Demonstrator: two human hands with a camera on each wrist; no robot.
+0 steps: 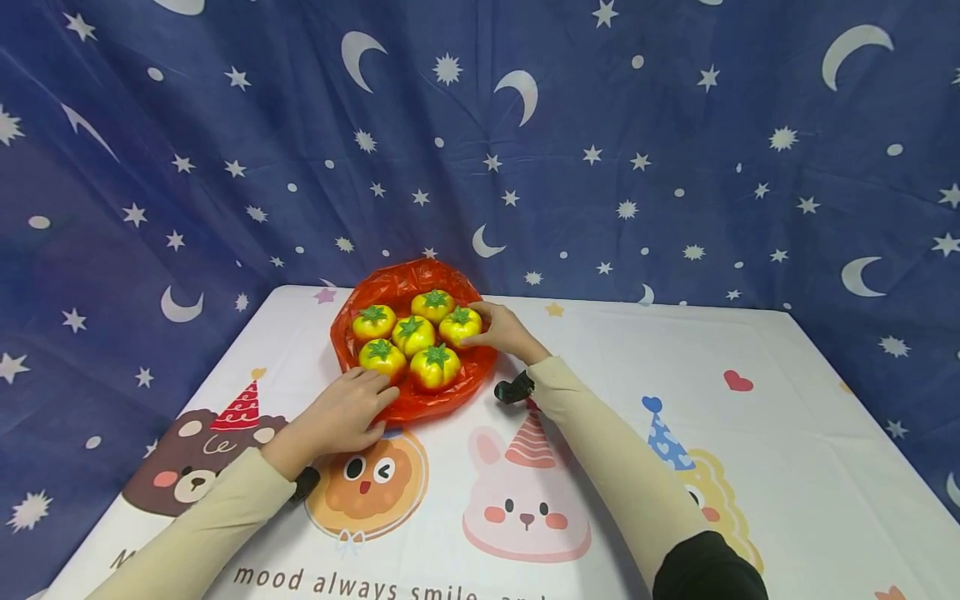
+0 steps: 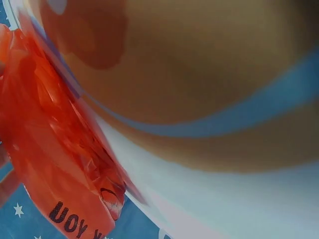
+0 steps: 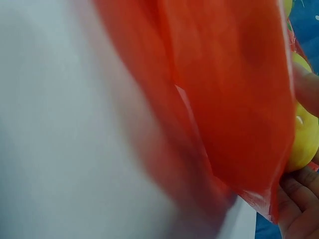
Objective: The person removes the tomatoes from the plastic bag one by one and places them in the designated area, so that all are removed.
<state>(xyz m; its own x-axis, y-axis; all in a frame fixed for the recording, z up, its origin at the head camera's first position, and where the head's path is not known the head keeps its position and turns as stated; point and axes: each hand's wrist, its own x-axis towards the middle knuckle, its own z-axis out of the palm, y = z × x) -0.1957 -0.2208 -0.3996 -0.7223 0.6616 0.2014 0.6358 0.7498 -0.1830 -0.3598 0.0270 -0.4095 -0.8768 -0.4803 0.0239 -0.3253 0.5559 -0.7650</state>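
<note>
Several yellow-and-red toy tomatoes [image 1: 412,336] with green leafy tops sit in an open red plastic bag [image 1: 442,404], its rim spread round them. My left hand [image 1: 341,421] is at the bag's near-left edge and grips the rim, fingers inside beside the front-left tomato [image 1: 382,358], thumb lower down. In the left wrist view the bag [image 2: 55,149] shows dark printed letters, with fingertips at the left edge. On the other side, my right hand [image 1: 506,331] holds the rightmost tomato [image 1: 460,327] between thumb and fingers. The right wrist view shows that tomato [image 3: 305,142] behind the bag wall [image 3: 229,89].
A white tablecloth [image 1: 622,358] with printed cartoon animals and lettering covers the table. Behind it hangs a dark blue curtain [image 1: 562,192] with moons and stars. Small black devices show at the right wrist [image 1: 513,388] and left wrist [image 1: 305,483].
</note>
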